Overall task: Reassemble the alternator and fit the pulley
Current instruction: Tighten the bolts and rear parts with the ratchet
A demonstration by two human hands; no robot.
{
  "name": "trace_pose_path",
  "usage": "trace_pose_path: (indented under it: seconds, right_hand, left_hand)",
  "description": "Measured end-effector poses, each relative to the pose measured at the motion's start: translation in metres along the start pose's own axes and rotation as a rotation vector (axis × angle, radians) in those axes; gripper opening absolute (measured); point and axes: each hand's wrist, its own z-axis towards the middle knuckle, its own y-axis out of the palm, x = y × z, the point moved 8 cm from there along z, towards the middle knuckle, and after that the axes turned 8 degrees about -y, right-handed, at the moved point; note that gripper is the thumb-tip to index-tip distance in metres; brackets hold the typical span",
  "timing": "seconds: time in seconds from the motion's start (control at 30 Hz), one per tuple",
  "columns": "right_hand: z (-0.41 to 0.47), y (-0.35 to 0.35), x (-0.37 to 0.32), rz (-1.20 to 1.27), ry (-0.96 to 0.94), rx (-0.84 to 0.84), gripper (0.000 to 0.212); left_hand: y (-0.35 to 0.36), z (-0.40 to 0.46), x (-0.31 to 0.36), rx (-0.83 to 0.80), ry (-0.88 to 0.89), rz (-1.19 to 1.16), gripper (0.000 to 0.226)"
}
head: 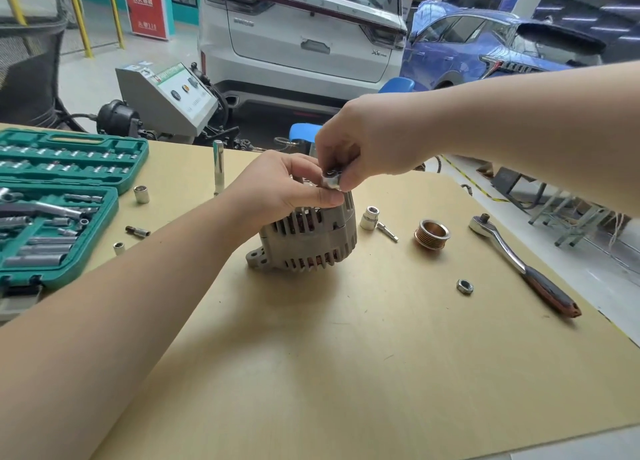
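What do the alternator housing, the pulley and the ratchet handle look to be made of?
Alternator housing: matte grey cast metal, probably aluminium, judging by its dull slotted shell. Pulley: metal with a coppery sheen and machined grooves. Ratchet: mirror-bright chromed steel, with a dark, seemingly rubbery grip.

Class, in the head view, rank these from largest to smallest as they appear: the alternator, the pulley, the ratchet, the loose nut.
1. Alternator
2. Ratchet, longer but slimmer, so these two are close
3. Pulley
4. Nut
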Motion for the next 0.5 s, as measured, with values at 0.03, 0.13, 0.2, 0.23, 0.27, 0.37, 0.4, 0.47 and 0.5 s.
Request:
trace_pose_path:
  seconds: [0.03,0.13,0.2,0.23,0.27,0.37,0.4,0.47,0.5]
  right_hand:
    - [0.001,0.001,0.0,-0.033,0.019,-0.002,0.012]
    - [0.002,0.009,0.008,-0.035,0.173,-0.085,0.028]
    - [0.002,0.015,0.008,0.021,0.257,-0.12,0.038]
    - [0.004,0.015,0.006,-0.003,0.258,-0.112,0.038]
    - [0.007,0.013,0.003,-0.057,0.234,-0.095,0.037]
    - [0.008,0.005,-0.007,-0.103,0.135,-0.1,0.024]
    - [0.007,0.003,-0.008,-0.063,0.11,-0.109,0.019]
    - [0.006,0.0,-0.007,-0.042,0.075,-0.104,0.019]
    - [0.006,0.001,-0.006,-0.034,0.073,-0.095,0.017]
  left_hand:
    - [0.0,0.001,-0.001,-0.003,-0.005,0.005,0.013]
    - [-0.001,0.002,-0.002,0.016,-0.023,0.016,0.014]
    - [0.0,0.003,-0.003,0.031,-0.03,0.024,0.011]
    - [0.0,0.003,-0.004,0.032,-0.034,0.025,0.01]
    - [0.001,0.003,-0.004,0.03,-0.035,0.027,0.009]
    - [0.001,0.001,-0.003,0.007,-0.015,0.024,0.009]
    - [0.001,0.0,-0.003,0.002,-0.01,0.022,0.01]
    - [0.0,0.0,-0.003,0.004,-0.014,0.021,0.015]
    - [0.0,0.0,-0.003,0.003,-0.015,0.017,0.016]
